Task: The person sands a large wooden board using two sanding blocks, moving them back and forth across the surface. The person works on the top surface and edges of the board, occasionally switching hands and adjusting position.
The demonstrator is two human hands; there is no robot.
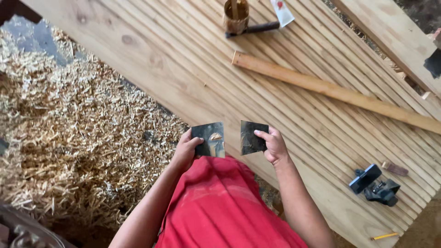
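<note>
Above the red shirt (220,206), the left hand (186,151) grips a dark square scraper (209,139); the right hand (274,146) grips another dark scraper (251,137), just apart. Beyond, the grooved tabletop (183,59) carries a wooden strip (330,89) and a glue-smeared cup (236,17).

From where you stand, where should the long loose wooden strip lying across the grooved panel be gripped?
Grip the wooden strip near its squared-off near end, from above, fingers across its narrow width. It lies flat on the grooved panel with both long edges exposed, clear of the tin. Both hands hold dark metal squares, so one must be freed.

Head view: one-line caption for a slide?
Left hand and right hand each hold a dark square plate over a grooved wooden panel.
</note>
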